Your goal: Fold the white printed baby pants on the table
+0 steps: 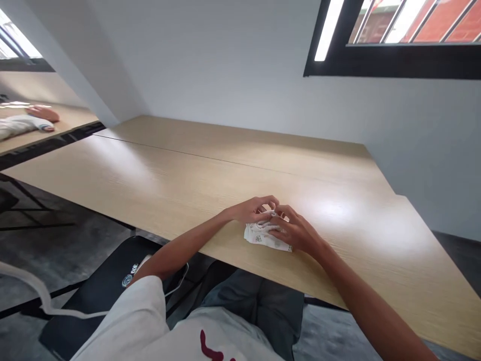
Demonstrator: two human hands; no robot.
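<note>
on the wooden table (158, 180), small bunched white patterned cloth (263, 235), both hands' grip closed on it

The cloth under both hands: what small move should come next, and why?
Probably press the cloth flat on the table. Left hand and right hand pinch it at its far edge, and it lies bunched, not smooth.
</note>
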